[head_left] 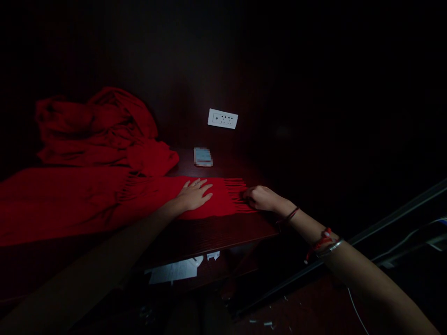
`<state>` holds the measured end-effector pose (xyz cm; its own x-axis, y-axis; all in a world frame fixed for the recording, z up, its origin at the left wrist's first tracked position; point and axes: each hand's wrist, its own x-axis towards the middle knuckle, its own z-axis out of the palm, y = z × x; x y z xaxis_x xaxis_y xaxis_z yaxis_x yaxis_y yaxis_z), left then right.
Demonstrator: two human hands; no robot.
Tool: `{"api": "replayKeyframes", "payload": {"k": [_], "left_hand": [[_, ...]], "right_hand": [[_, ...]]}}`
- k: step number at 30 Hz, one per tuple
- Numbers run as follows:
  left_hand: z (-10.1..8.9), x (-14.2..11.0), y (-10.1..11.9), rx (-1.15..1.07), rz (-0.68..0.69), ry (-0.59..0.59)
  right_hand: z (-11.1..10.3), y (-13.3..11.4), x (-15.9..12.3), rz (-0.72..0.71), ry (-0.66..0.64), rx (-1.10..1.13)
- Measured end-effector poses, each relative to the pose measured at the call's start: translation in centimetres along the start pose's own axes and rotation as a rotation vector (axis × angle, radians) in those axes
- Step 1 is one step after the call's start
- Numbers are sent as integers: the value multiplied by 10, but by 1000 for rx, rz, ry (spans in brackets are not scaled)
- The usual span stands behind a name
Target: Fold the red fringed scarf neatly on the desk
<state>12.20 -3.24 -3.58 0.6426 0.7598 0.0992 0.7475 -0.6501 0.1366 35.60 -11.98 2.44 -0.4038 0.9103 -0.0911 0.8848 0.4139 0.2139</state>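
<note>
A red fringed scarf (146,190) lies stretched flat along a dark wooden tabletop (209,232). My left hand (193,195) rests palm down on it near the fringed end, fingers spread, a ring on one finger. At the scarf's right end my right hand (261,198) is closed on the fringe (235,195), its fingertips pinching strands that are partly hidden. Behind the flat length, on the left, red cloth (104,130) is heaped in loose folds.
A blue-and-white flat item (203,157), blurred out, lies behind the scarf. A white socket plate (222,119) is on the dark wall. Papers (174,271) lie on a shelf below the tabletop. White scraps (267,323) and a thin cable (356,309) show at lower right.
</note>
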Motion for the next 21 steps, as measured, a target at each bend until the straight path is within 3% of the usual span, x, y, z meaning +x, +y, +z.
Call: {"api": "replayKeyframes", "payload": {"k": [5,7,10,14,18,21], "left_hand": [[-1,0,2,1,-1,-3],[-1,0,2,10,-2,-3],[-1,0,2,24,-3,-3],[-3,-2,0,28,-5,-14],[-3,-2,0,29,-5,-8],[-1,-1,1,35,-2,5]], "right_hand": [[7,25,-21,49,61,-95],[8,18,-27,48,157,-45],[9,-8,-31,-73,287,106],[21,-26,-33,-173,312,197],[29,-4,-40,-94,318,183],[18,6,-41,-88,376,195]]}}
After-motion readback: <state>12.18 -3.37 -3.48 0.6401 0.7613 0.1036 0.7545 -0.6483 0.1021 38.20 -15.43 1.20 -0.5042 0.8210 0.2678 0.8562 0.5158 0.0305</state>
